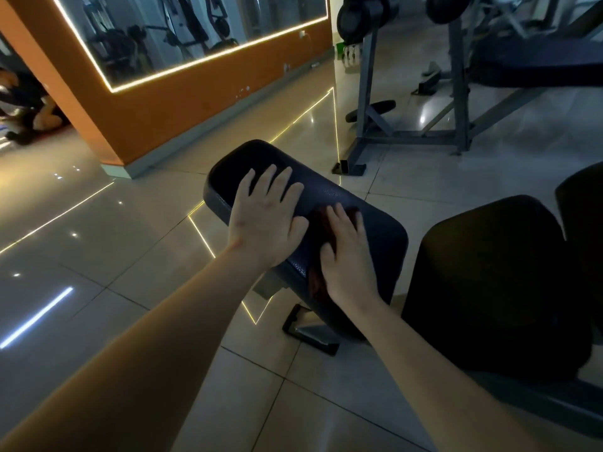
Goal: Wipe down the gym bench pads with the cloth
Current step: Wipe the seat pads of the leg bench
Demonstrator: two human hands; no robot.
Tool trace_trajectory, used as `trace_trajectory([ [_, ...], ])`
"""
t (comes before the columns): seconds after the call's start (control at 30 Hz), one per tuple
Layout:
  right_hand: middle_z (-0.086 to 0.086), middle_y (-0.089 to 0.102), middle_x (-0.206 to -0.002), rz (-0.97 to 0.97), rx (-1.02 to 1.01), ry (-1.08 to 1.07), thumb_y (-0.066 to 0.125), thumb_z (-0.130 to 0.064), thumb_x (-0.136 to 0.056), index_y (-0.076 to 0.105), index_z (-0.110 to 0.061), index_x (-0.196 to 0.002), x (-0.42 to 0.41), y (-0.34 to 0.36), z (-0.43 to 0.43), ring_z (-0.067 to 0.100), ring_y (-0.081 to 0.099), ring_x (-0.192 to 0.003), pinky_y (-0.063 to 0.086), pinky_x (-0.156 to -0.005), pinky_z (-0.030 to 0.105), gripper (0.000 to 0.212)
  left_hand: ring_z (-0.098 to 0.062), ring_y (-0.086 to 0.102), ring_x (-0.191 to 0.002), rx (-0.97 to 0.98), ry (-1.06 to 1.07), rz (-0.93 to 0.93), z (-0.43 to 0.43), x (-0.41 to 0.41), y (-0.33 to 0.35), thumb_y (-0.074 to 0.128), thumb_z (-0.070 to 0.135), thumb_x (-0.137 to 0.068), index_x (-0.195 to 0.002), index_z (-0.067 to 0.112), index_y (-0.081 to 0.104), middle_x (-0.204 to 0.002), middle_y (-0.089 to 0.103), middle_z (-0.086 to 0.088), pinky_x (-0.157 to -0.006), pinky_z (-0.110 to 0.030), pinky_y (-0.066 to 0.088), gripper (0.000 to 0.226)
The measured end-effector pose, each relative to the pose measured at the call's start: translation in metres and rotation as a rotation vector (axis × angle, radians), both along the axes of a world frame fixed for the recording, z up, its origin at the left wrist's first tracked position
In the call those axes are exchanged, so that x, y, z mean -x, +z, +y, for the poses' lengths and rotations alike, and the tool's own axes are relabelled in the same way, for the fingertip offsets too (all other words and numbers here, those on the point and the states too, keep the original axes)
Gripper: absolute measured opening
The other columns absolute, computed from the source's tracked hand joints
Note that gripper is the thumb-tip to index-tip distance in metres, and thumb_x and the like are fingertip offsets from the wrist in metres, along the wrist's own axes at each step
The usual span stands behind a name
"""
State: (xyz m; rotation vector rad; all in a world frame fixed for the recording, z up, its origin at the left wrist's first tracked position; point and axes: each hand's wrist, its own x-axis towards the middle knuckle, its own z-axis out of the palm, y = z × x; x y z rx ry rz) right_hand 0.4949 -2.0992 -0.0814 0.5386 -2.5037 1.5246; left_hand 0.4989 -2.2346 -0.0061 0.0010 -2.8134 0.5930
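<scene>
head view: two bare forearms reach in from the bottom edge, the left one from the lower left corner and the right one from the lower middle. the right hand (pixel 349 252) lies palm down on a dark red cloth (pixel 316 282), fingers fairly straight and a little apart, pressing it flat rather than curling round it. the cloth sits on the near half of the bench pad (pixel 235 164), shows past the fingertips and hangs a little over the pad's near edge below the wrist. the left hand (pixel 267 220) rests flat on the bare pad just beside the cloth, fingers spread wide, thumb pointing toward the right hand. the pad is dark, oblong with rounded corners, and tilted so its far end points up and left. a second dark pad (pixel 489 272) stands near it on the right, apart from both hands. under them is a glossy tiled floor (pixel 98 256) with bright light lines reflected in it. farther back stand an orange wall (pixel 182 93) with a lit-edged mirror (pixel 182 27) and a grey metal rack (pixel 365 102).
</scene>
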Motion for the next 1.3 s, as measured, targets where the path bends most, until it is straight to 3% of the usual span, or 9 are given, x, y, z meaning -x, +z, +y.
trace_trajectory([
  [0.13,0.003,0.012,-0.165,-0.107,-0.080,-0.180,0.042,-0.015,-0.102,0.020,-0.016,-0.156,0.008,-0.008,0.001,0.025,-0.001,-0.152,0.005,-0.125,0.045,0.058,-0.026,0.002,-0.152,0.018,0.025,-0.021,0.000,0.000,-0.003,-0.001,0.054,-0.090,-0.155,0.024,0.019,-0.165,0.009,-0.006,-0.121,-0.047,-0.002,0.074],
  [0.23,0.013,0.032,-0.156,-0.218,-0.028,-0.248,0.039,-0.015,-0.100,0.035,-0.009,-0.148,0.062,0.016,-0.021,0.035,0.015,-0.147,0.010,-0.123,0.047,0.049,-0.026,-0.002,-0.152,0.020,0.031,-0.043,0.000,-0.003,-0.007,0.015,0.052,-0.099,-0.157,0.024,0.013,-0.165,0.003,-0.005,-0.120,-0.047,-0.006,0.065],
  [0.37,0.013,0.041,-0.150,-0.088,0.029,-0.014,0.039,-0.008,-0.099,0.044,-0.006,-0.142,0.080,0.039,-0.042,0.032,0.017,-0.148,0.011,-0.123,0.047,0.043,-0.025,0.002,-0.152,0.005,0.034,-0.020,0.003,-0.002,-0.007,0.015,0.051,-0.098,-0.155,0.024,0.020,-0.165,0.010,-0.004,-0.122,-0.048,-0.002,0.063],
  [0.57,-0.005,0.017,-0.163,0.062,0.004,0.078,0.044,-0.006,-0.100,0.027,-0.019,-0.155,0.014,0.003,0.003,0.015,-0.003,-0.151,0.001,-0.117,0.029,0.058,-0.026,0.014,-0.150,-0.029,-0.003,0.022,0.002,-0.005,-0.004,-0.005,0.050,-0.082,-0.147,0.024,0.037,-0.161,0.026,-0.004,-0.122,-0.048,0.004,0.082],
  [0.73,-0.001,0.016,-0.164,-0.136,0.148,0.072,0.042,-0.003,-0.101,0.024,-0.015,-0.155,0.017,0.021,-0.010,0.018,-0.004,-0.152,0.006,-0.124,0.040,0.057,-0.022,0.003,-0.152,-0.081,0.048,-0.050,0.006,-0.005,0.000,0.002,0.050,-0.092,-0.152,0.026,0.027,-0.164,0.014,-0.001,-0.122,-0.046,-0.002,0.069],
  [0.87,0.004,0.019,-0.163,-0.174,0.235,0.216,0.047,-0.016,-0.103,0.029,-0.017,-0.153,0.022,0.046,-0.033,0.021,0.005,-0.152,0.019,-0.122,0.043,0.054,-0.013,0.009,-0.151,-0.478,-0.002,0.073,0.009,-0.011,0.002,0.021,0.034,-0.107,-0.153,0.016,0.027,-0.162,0.023,-0.002,-0.123,-0.035,-0.003,0.050],
  [1.07,0.010,0.064,-0.127,-0.401,0.637,0.465,0.054,-0.018,-0.100,0.055,-0.023,-0.137,0.015,0.073,-0.053,0.025,0.063,-0.116,0.049,-0.102,0.050,0.037,-0.002,0.055,-0.116,-1.437,-0.041,0.379,0.009,-0.028,0.017,0.048,0.027,-0.102,-0.143,0.022,0.044,-0.125,0.061,0.006,-0.104,-0.025,0.042,0.041],
  [1.17,0.011,0.069,-0.117,-0.443,0.709,0.590,0.055,-0.012,-0.099,0.065,-0.023,-0.122,0.013,0.086,-0.055,0.028,0.067,-0.109,0.054,-0.096,0.047,0.028,0.005,0.058,-0.099,-1.668,-0.052,0.466,-0.002,-0.034,0.033,0.058,0.014,-0.097,-0.137,0.025,0.048,-0.105,0.060,0.018,-0.086,-0.014,0.045,0.042],
  [1.3,0.006,0.070,-0.112,-0.450,0.614,0.585,0.063,-0.010,-0.093,0.068,-0.031,-0.110,0.017,0.106,-0.049,0.024,0.069,-0.103,0.057,-0.088,0.039,0.028,-0.008,0.064,-0.101,-1.820,-0.083,0.411,-0.027,-0.038,0.045,0.065,0.009,-0.092,-0.137,0.025,0.048,-0.128,0.055,0.004,-0.095,-0.030,0.052,0.050],
])
